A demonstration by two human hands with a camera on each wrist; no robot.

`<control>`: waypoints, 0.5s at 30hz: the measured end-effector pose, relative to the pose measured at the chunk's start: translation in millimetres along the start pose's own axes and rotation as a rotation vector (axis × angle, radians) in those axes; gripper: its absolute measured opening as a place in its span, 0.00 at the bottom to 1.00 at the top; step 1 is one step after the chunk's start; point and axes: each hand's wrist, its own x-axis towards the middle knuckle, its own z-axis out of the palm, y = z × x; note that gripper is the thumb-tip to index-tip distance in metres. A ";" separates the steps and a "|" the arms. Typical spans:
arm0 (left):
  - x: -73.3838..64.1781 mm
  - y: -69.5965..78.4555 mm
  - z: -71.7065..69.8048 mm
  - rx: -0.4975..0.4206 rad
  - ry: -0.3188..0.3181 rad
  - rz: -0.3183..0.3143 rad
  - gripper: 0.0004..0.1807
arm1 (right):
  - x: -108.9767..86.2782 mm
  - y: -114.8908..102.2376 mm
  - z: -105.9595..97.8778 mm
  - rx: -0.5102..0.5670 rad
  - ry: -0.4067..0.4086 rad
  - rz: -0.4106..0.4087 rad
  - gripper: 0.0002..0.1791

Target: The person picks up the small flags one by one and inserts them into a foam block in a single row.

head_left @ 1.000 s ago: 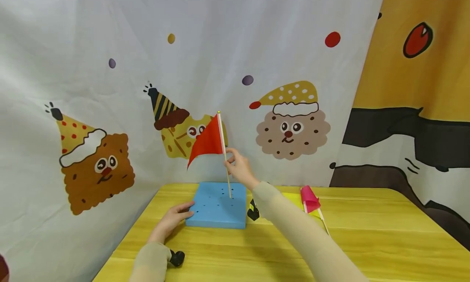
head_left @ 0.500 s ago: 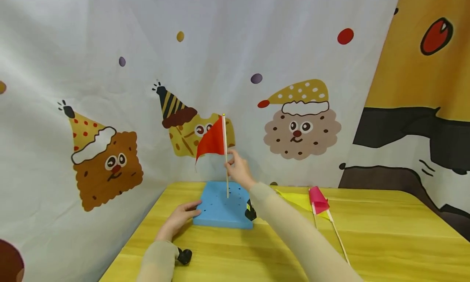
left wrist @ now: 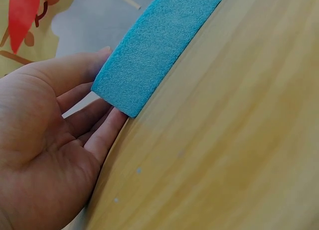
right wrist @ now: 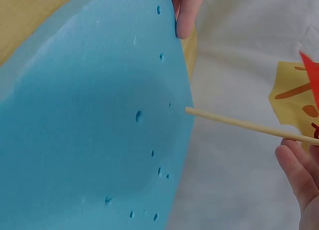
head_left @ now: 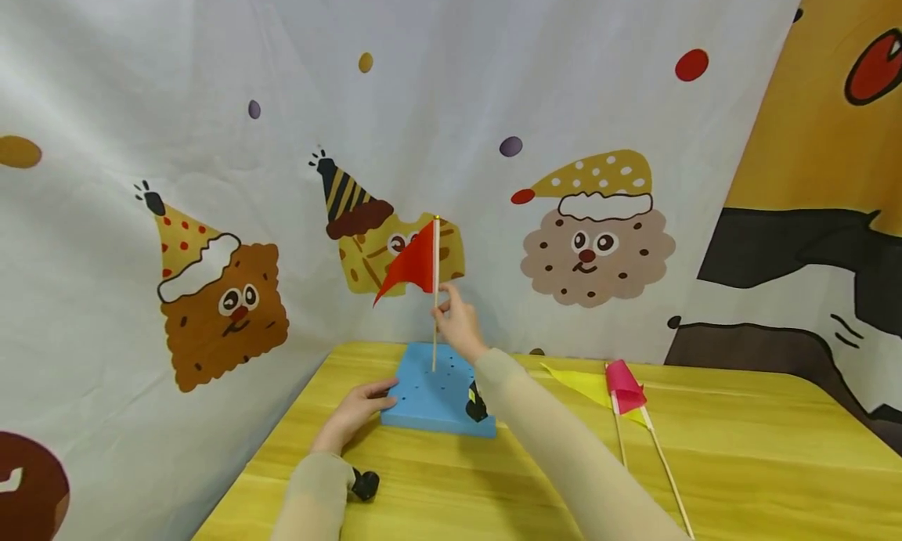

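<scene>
My right hand pinches the thin wooden stick of a red triangular flag, just below the cloth. The stick stands nearly upright, its lower end close over the blue foam block. In the right wrist view the stick's bare tip overlaps the block's edge, and small holes dot the top face. My left hand holds the block's left edge. The left wrist view shows the thumb at the upper edge, with the other fingers partly hidden behind the block's corner.
On the wooden table, right of my right arm, lie a pink flag and a yellow flag with their sticks pointing toward me. A white curtain with cartoon biscuits hangs behind the table.
The red flag has gone from leaning left to nearly upright, and its stick's lower end has shifted left over the block. My left hand stays at the block's edge; the head view has turned left.
</scene>
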 end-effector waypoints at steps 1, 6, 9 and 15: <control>1.3 0.9 -0.1 -0.004 0.004 0.003 0.28 | 1.5 -0.6 1.0 -0.004 0.002 -0.004 0.24; 5.0 2.5 0.0 -0.016 0.022 0.008 0.27 | 4.1 0.8 8.1 -0.003 0.003 0.015 0.24; 4.8 1.0 0.9 -0.014 0.019 0.011 0.27 | 1.8 3.8 12.3 0.004 0.001 0.020 0.24; 2.3 0.9 2.7 -0.021 0.026 0.008 0.27 | -3.1 6.9 17.6 -0.013 0.001 0.011 0.25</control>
